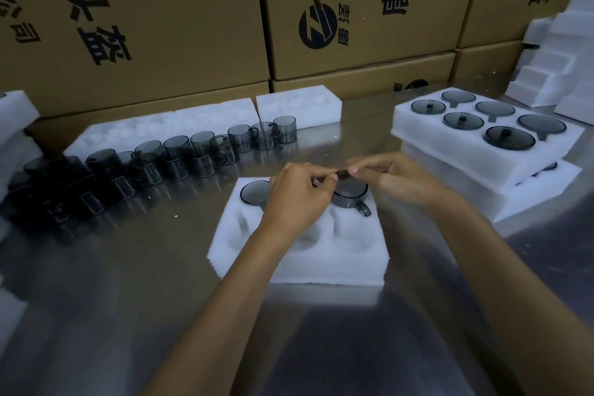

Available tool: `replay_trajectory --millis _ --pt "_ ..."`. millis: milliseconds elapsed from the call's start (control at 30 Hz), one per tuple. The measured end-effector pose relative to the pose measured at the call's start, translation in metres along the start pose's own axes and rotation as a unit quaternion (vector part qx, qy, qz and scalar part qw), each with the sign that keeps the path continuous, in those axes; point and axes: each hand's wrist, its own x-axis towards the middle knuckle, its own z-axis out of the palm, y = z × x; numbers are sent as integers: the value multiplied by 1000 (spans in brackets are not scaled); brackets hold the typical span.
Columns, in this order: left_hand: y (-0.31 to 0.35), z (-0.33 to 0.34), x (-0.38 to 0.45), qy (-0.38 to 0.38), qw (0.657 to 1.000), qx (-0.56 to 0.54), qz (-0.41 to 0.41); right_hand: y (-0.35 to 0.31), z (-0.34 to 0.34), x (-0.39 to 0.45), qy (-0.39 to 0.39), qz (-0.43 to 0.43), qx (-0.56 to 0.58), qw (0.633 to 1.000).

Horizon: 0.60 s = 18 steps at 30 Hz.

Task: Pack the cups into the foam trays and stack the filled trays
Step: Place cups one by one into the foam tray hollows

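Cups: many w/o slots yet, left of near tray. Two seated in its far row, rest empty. Both hands, left & right, pinching small dark piece above it. Filled stack right: two trays.

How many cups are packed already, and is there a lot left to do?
Done: a filled tray sits stacked on another at the right. In hand: the front tray has two cups, one at its back left and one under the hands; the left hand and right hand pinch a small dark piece above it. Left: its other pockets, and the long row of loose cups.
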Motion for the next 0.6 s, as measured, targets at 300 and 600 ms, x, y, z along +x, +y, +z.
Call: replay_trajectory --millis 300,600 --pt "-9 13 4 -23 987 158 -1 21 23 -3 32 -39 30 998" --pt "-13 -24 66 -30 992 112 -59 30 36 20 184 59 166 967"
